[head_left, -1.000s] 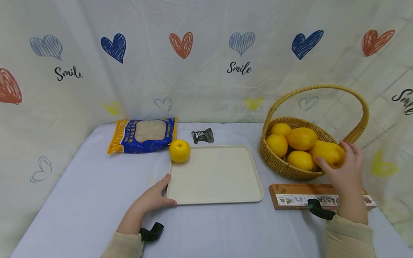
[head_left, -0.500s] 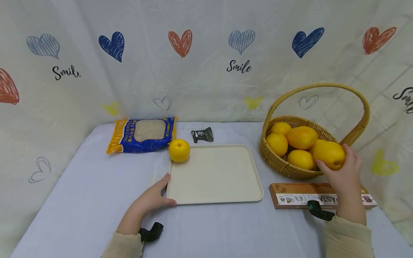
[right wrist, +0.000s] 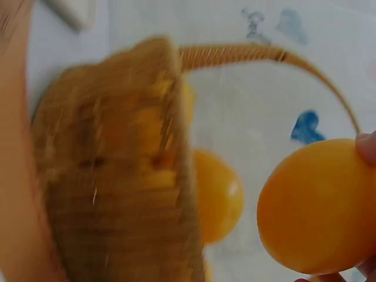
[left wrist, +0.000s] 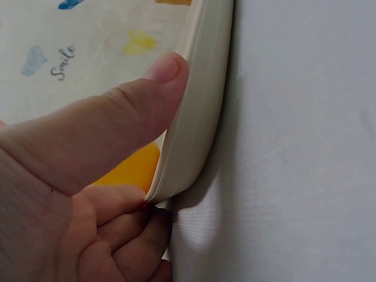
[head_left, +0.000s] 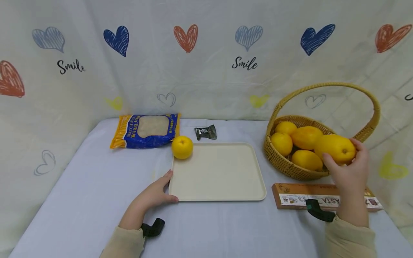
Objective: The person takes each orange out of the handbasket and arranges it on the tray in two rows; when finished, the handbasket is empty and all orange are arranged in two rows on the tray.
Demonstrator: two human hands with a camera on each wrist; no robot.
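Observation:
My right hand [head_left: 351, 172] grips a large oblong yellow fruit [head_left: 337, 148] at the front right rim of the wicker basket [head_left: 280, 165]. In the right wrist view that fruit [right wrist: 320, 205] shows apart from the basket wall, with fingertips on its sides. Several other yellow fruits [head_left: 306, 160] lie in the basket. My left hand [head_left: 151, 197] holds the near left corner of a cream tray [head_left: 217, 175]. In the left wrist view the thumb lies along the tray rim [left wrist: 205, 100] and the fingers curl at its corner. A round yellow fruit [head_left: 182, 147] sits at the tray's far left corner.
A blue and yellow pasta bag [head_left: 146, 131] lies behind the round fruit. A small dark wrapped packet [head_left: 205, 132] is behind the tray. In front of the basket lies a pasta box [head_left: 297, 197], partly covered by the right forearm. A printed cloth hangs behind the table.
My right hand has lifted the large oblong fruit slightly and turned it so its dimpled end faces more to the right. The left hand stays on the tray. The head view has shifted a little.

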